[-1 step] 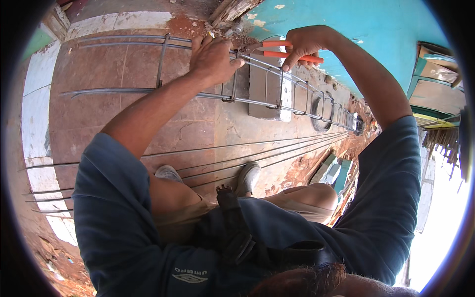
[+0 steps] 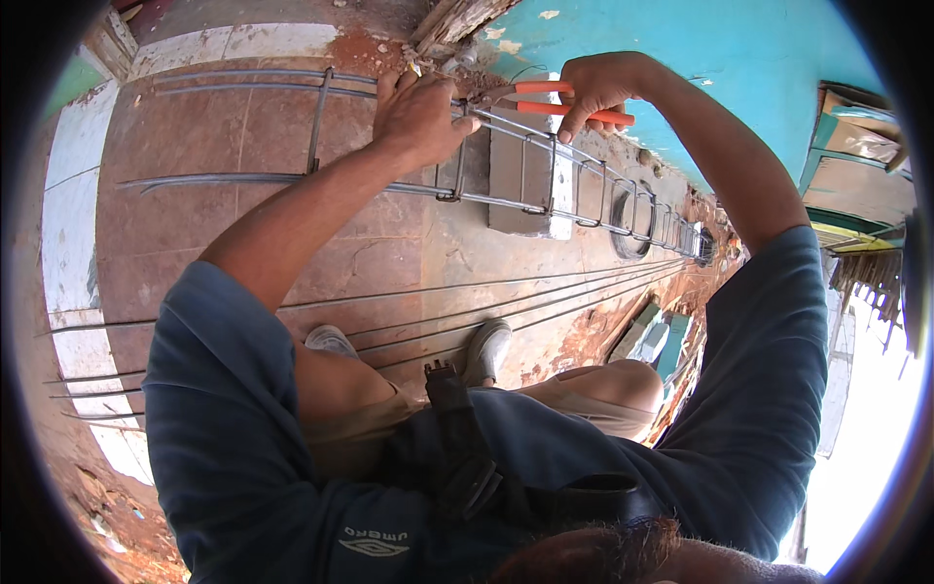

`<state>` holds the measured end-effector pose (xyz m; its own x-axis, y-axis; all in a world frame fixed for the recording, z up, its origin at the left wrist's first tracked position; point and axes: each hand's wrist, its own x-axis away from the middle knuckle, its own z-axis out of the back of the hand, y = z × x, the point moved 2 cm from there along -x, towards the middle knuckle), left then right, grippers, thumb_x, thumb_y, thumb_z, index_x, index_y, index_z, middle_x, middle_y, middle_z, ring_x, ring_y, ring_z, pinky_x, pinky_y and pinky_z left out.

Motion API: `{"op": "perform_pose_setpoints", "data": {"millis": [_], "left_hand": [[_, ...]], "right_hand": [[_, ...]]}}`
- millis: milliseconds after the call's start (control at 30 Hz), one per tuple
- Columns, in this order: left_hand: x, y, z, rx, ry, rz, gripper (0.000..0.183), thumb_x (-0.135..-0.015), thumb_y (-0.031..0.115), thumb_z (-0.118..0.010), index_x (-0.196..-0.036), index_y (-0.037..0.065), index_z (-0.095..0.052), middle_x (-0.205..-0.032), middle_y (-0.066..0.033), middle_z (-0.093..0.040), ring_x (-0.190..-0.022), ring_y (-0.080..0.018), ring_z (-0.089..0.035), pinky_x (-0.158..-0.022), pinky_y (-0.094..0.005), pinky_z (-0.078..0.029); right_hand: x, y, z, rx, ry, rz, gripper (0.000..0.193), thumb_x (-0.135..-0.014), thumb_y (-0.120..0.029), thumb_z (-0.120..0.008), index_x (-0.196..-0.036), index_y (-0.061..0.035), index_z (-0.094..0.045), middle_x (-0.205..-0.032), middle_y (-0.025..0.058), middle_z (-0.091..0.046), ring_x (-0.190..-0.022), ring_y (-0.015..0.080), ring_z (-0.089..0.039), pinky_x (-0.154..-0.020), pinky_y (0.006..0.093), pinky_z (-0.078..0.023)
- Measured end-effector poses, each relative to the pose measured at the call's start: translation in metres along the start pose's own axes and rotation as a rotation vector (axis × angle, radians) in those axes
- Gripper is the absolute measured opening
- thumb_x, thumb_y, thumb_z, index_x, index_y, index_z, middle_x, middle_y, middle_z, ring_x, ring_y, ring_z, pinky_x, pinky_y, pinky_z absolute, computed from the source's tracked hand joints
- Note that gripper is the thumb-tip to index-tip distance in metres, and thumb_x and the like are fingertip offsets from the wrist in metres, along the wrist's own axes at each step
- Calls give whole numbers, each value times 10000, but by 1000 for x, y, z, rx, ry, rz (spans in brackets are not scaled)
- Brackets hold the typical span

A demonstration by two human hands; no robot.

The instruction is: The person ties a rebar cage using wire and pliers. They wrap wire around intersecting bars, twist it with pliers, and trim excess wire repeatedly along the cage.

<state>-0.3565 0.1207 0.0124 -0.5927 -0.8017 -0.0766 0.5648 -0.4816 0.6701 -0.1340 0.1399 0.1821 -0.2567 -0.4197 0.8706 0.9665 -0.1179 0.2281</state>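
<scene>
A long steel rebar cage (image 2: 319,122) with several square stirrups runs across the upper part of the head view. My left hand (image 2: 420,119) is closed over its upper bars, thumb toward the right; the fingertips are partly hidden. In my right hand (image 2: 595,90) is a pair of pincers (image 2: 543,89) with orange handles, which stand apart. The pincers' jaws meet the cage at a stirrup just right of my left hand. A thin bent wire shows above the handles. What the jaws grip is too small to tell.
A pale block (image 2: 508,185) stands under the cage, with a dark ring (image 2: 623,234) farther right. Several loose steel rods (image 2: 428,289) lie across the tiled floor by my shoes (image 2: 488,350). A turquoise wall (image 2: 739,73) rises behind, and rubble pieces (image 2: 647,336) lie at right.
</scene>
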Motion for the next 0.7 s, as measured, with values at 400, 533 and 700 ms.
{"op": "perform_pose_setpoints", "data": {"millis": [400, 533, 700], "left_hand": [[-1, -2, 1, -31, -44, 30, 685, -970, 510, -744, -1528, 136, -604, -1414, -165, -690, -1460, -326, -491, -1261, -545, -188], [0, 1, -1, -28, -23, 8, 648, -976, 499, -744, -1465, 88, -633, -1394, -169, -694, -1428, -322, -508, -1247, -531, -203], [1, -1, -5, -18, 16, 9, 624, -986, 473, -749, -1353, -26, -674, -1341, -176, -708, -1355, -295, -544, -1207, -498, -246]], "right_hand": [[39, -14, 3, 1121, 1445, 752, 391, -936, -197, -713, -1299, -69, -641, -930, 127, -732, -851, 312, -737, -847, 446, -612], [35, -24, 21, 727, 841, 289, 266, -960, -162, -639, -1173, -26, -721, -943, 138, -756, -832, 355, -732, -828, 457, -606], [28, -9, 7, -85, 118, -17, 367, -931, -310, -737, -920, 57, -730, -719, 154, -749, -551, 227, -743, -539, 372, -609]]}}
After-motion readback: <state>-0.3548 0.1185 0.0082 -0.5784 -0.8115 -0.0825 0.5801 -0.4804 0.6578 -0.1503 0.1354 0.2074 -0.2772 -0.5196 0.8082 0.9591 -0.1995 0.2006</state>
